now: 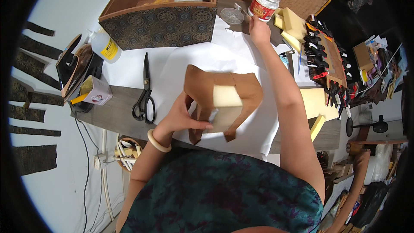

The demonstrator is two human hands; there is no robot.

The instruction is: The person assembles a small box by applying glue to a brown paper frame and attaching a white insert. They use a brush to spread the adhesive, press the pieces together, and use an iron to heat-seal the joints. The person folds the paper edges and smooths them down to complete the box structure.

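Observation:
My left hand [184, 115] grips the left side of a small curved-legged wooden piece [247, 90], brown, with a pale foam block [226, 95] showing in its middle. A small greyish item by my left thumb is blurred. My right hand [259, 30] reaches to the far side of the table, its fingers around the end of what looks like a brush or flat tool [242, 8]. Right beside it stands a jar [266, 3] with a red label. A clear round lid [232, 16] lies to the left of the jar.
Black scissors [145, 87] lie left on white paper [168, 71]. Beyond are a patterned fabric-covered box [161, 27], a squeeze bottle [106, 47] and an iron [76, 64]. At right lie foam pieces [292, 26] and a panel [331, 55] edged with several black clips.

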